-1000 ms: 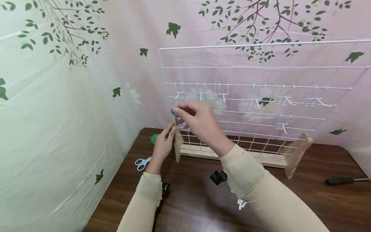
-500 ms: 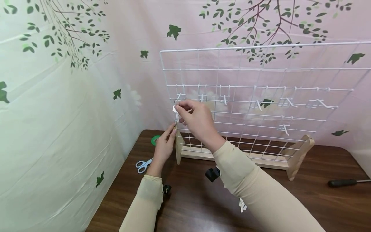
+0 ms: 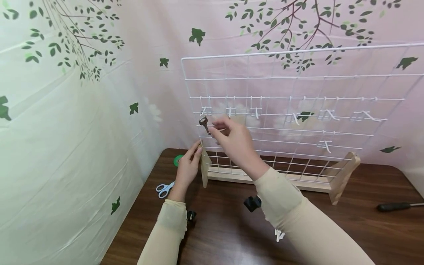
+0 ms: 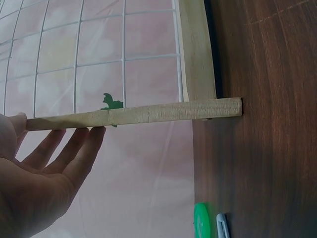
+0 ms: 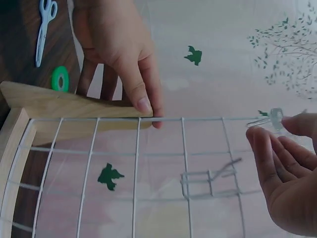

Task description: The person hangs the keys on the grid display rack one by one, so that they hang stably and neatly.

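Note:
My left hand [image 3: 188, 167] holds the wooden end piece [image 4: 148, 113] of a white wire grid rack [image 5: 136, 163], thumb on one face and fingers on the other. A small key [image 3: 204, 123] is at the leftmost hook [image 3: 205, 109], its upper end close to the hook's tip and its blade tilted toward my right hand [image 3: 233, 141]. Thumb and index finger of that hand stand apart just beside the key. In the right wrist view, the fingertips are right at the pale-looking key [image 5: 276, 118], one by its head and one by its blade.
More white hooks [image 3: 255, 112] line the grid to the right, with one lower hook [image 3: 325, 145]. Blue scissors [image 3: 163, 189] and a green tape roll [image 3: 177, 159] lie at the left. A black-handled screwdriver [image 3: 394, 207] is at the right; small white pieces [image 3: 279, 235] lie near the right sleeve.
My right hand has shifted to the right, and its thumb and index finger have parted. The key stays by the leftmost hook, now tilted. My left hand keeps its hold.

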Available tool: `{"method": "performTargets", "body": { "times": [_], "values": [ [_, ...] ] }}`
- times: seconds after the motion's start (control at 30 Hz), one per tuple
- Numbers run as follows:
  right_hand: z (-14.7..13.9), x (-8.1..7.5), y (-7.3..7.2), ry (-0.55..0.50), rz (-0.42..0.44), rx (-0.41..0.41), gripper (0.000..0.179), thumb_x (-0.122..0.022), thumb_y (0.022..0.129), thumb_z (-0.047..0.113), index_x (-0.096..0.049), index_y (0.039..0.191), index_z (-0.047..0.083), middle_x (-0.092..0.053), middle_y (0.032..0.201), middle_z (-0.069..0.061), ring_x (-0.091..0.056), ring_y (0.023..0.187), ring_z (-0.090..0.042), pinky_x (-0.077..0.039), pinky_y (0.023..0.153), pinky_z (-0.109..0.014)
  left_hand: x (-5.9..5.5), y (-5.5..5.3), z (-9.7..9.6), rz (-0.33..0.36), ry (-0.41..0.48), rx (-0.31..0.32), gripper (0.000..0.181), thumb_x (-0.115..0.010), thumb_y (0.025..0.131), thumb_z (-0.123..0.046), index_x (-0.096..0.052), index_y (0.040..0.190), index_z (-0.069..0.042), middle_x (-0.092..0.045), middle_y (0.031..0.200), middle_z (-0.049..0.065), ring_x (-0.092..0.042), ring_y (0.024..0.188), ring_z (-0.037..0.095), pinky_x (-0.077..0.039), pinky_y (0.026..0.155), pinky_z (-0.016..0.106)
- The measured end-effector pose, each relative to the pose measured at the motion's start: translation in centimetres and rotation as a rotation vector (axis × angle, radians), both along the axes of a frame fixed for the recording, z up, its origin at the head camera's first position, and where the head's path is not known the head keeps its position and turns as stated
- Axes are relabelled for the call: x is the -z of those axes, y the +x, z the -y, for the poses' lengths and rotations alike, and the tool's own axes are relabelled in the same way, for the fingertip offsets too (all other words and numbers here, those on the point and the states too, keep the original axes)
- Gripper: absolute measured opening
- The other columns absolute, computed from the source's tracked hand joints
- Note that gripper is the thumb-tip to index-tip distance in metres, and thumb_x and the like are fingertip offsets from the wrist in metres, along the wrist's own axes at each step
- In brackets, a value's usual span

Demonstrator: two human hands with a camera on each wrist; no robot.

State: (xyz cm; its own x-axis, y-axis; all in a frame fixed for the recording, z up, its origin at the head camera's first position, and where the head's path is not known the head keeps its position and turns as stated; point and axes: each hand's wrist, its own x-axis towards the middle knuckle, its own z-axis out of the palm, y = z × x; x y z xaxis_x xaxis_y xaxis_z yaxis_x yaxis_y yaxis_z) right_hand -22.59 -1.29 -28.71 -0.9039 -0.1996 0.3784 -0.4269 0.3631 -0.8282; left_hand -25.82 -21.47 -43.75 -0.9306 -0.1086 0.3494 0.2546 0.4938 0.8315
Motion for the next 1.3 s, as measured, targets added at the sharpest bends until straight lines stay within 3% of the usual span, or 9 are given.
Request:
{"method": "performTargets", "body": {
  "times": [0.17,0.3,0.4,0.53,0.7,0.83,1.0,1.13,1.3],
  "values": [
    [-3.2,0.6,3.3,0.031,0.006,0.021,0.038,-0.070,0.106,0.035,-0.067,0.139,0.017,-0.077,0.124,-0.002,-0.078,0.105,-0.020,-0.065,0.089,-0.039,-0.2,0.0,0.0,0.002,0.014,0.010,0.045,-0.057,0.112,-0.038,-0.060,0.154,-0.023,-0.062,0.155,0.014,-0.062,0.142,0.036,-0.053,0.114,0.058],
    [-6.6,1.9,5.9,0.010,-0.015,0.039,0.041,-0.068,0.107,0.033,-0.062,0.144,0.016,-0.077,0.123,-0.004,-0.080,0.098,-0.016,-0.066,0.082,-0.029,-0.5,0.1,0.3,0.018,0.012,0.011,0.046,-0.057,0.112,-0.038,-0.059,0.155,-0.024,-0.061,0.156,0.014,-0.061,0.143,0.035,-0.054,0.113,0.057],
    [-9.4,3.2,7.4,0.028,-0.040,0.099,0.038,-0.067,0.108,0.029,-0.062,0.143,0.013,-0.077,0.121,-0.008,-0.080,0.093,-0.012,-0.064,0.077,-0.023,-1.0,0.2,0.7,0.020,0.014,0.013,0.046,-0.056,0.112,-0.039,-0.058,0.156,-0.025,-0.060,0.157,0.013,-0.060,0.144,0.035,-0.053,0.114,0.057],
    [-12.6,5.7,8.9,0.049,0.015,0.188,0.037,-0.067,0.108,0.027,-0.062,0.142,0.011,-0.077,0.119,-0.013,-0.077,0.083,-0.002,-0.062,0.070,-0.021,-1.7,0.6,1.4,0.025,0.010,0.005,0.046,-0.055,0.113,-0.040,-0.057,0.157,-0.027,-0.059,0.159,0.012,-0.057,0.147,0.034,-0.052,0.116,0.057],
    [-15.5,9.5,10.1,0.080,0.102,0.247,0.039,-0.068,0.107,0.019,-0.060,0.143,0.006,-0.077,0.118,-0.021,-0.076,0.077,0.002,-0.063,0.065,-0.023,-1.9,1.2,2.2,0.053,0.020,0.015,0.048,-0.054,0.112,-0.045,-0.055,0.158,-0.030,-0.058,0.160,0.009,-0.058,0.146,0.032,-0.056,0.111,0.055],
    [-17.4,12.5,11.0,0.207,0.180,0.298,0.041,-0.072,0.104,0.020,-0.061,0.141,0.005,-0.080,0.115,-0.017,-0.070,0.074,0.007,-0.056,0.062,-0.021,-2.0,1.8,2.5,0.053,0.032,0.017,0.049,-0.054,0.112,-0.047,-0.054,0.158,-0.032,-0.058,0.160,0.009,-0.059,0.145,0.032,-0.056,0.111,0.054],
    [-19.1,15.8,11.7,0.223,0.367,0.240,0.047,-0.072,0.104,0.019,-0.055,0.142,-0.003,-0.079,0.109,-0.018,-0.072,0.069,-0.006,-0.058,0.060,-0.027,-2.0,2.4,2.9,0.057,0.026,0.002,0.048,-0.053,0.112,-0.047,-0.054,0.158,-0.032,-0.057,0.161,0.008,-0.056,0.148,0.032,-0.053,0.115,0.056],
    [-20.2,17.5,12.0,0.233,0.460,0.221,0.052,-0.074,0.102,0.019,-0.053,0.142,-0.008,-0.077,0.102,-0.015,-0.073,0.068,-0.013,-0.061,0.059,-0.028,-2.0,2.7,3.0,0.067,0.017,-0.003,0.049,-0.052,0.112,-0.049,-0.053,0.159,-0.033,-0.055,0.163,0.008,-0.052,0.152,0.033,-0.049,0.119,0.057],
    [-20.8,18.4,12.5,0.301,0.550,0.188,0.051,-0.078,0.100,0.023,-0.057,0.134,-0.008,-0.072,0.090,-0.006,-0.069,0.069,-0.012,-0.061,0.058,-0.028,-1.9,2.9,3.2,0.070,0.019,0.002,0.050,-0.053,0.111,-0.049,-0.053,0.159,-0.034,-0.056,0.163,0.008,-0.053,0.151,0.032,-0.051,0.117,0.057]
  ]
}}
